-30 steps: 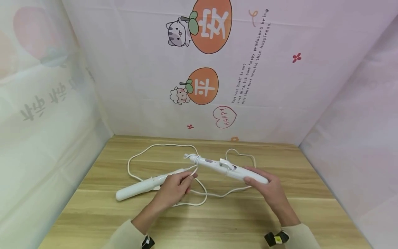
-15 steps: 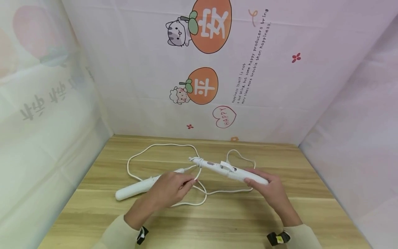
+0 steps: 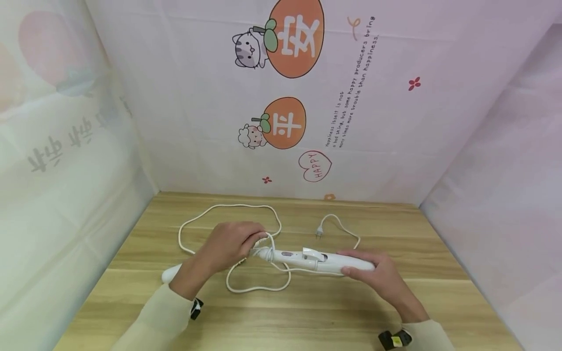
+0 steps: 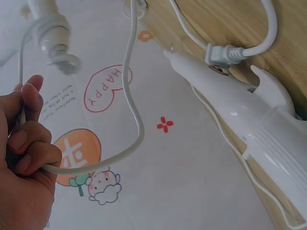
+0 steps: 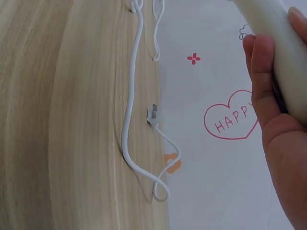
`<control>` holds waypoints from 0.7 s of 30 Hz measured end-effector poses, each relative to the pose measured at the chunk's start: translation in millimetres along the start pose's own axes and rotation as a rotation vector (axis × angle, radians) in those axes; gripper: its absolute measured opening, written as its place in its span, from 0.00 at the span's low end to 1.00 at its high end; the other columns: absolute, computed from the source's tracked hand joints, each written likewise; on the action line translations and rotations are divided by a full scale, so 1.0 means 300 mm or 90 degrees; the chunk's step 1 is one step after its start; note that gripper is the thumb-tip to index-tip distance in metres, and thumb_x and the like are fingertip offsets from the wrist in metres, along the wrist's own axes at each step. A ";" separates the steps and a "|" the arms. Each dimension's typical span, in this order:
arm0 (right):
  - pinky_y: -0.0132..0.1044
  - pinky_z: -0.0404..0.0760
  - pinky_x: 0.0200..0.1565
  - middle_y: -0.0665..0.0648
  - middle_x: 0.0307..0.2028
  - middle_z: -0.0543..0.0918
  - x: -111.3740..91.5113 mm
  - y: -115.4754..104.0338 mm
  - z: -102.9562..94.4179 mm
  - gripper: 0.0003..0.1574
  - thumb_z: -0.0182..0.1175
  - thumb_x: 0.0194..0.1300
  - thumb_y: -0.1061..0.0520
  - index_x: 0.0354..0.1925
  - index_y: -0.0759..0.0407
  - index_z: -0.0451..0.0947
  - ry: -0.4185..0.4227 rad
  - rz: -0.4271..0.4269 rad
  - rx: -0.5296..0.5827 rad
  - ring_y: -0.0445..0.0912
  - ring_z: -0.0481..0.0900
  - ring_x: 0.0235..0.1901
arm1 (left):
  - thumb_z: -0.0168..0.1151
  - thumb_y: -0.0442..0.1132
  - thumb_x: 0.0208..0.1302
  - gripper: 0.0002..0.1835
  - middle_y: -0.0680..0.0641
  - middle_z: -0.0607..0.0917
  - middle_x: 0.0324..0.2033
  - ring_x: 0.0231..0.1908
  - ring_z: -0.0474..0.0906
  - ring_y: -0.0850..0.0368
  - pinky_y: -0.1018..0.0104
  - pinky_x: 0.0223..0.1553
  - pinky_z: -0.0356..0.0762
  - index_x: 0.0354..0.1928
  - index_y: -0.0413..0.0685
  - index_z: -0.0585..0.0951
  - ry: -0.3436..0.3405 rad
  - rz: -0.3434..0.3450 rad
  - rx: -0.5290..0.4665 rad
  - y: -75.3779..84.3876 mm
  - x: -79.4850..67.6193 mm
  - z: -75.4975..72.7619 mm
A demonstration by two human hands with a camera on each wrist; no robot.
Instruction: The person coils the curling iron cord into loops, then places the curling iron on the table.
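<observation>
My right hand (image 3: 377, 273) grips the thick end of a white curling iron (image 3: 335, 263), which lies nearly level above the table, its clamp lever facing up. Loops of its white cord are wound around the narrow handle end. My left hand (image 3: 226, 246) is right at that end, pinching the cord (image 4: 129, 62) between thumb and fingers. In the left wrist view the cord also runs through the curled fingers. A second white curling iron (image 4: 230, 96) rests on the table, mostly hidden in the head view by my left hand and forearm.
A two-pin plug (image 3: 319, 232) lies on the wooden table (image 3: 307, 317) at the back right, its cord curving toward the right hand. Another cord loop (image 3: 228, 205) spreads at the back left. A plug (image 4: 223, 55) sits beside the second iron. Printed cloth walls (image 3: 197, 122) surround the table.
My left hand has risen and swung over to the back left with the cord, passing it around the handle end. The held iron has dipped to nearly level. My right hand keeps its grip.
</observation>
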State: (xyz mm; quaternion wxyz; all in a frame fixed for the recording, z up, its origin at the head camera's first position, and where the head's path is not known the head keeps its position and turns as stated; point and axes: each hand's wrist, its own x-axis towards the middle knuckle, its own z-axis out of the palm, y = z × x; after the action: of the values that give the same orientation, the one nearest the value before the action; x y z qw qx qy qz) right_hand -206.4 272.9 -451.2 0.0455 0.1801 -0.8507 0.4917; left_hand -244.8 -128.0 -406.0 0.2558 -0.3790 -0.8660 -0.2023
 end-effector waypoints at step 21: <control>0.35 0.87 0.41 0.37 0.53 0.91 0.002 -0.047 0.000 0.24 0.69 0.68 0.71 0.61 0.60 0.89 -0.021 -0.057 0.106 0.38 0.86 0.43 | 0.59 0.33 0.80 0.11 0.49 0.90 0.37 0.36 0.80 0.62 0.69 0.40 0.79 0.50 0.44 0.91 -0.207 -0.198 -0.503 -0.050 -0.045 0.047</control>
State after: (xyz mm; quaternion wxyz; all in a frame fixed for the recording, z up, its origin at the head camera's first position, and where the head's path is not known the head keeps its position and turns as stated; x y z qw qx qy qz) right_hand -202.1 266.2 -439.4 0.0380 0.2294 -0.7985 0.5552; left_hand -252.5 -137.3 -427.5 -0.0814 -0.3396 -0.7981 -0.4910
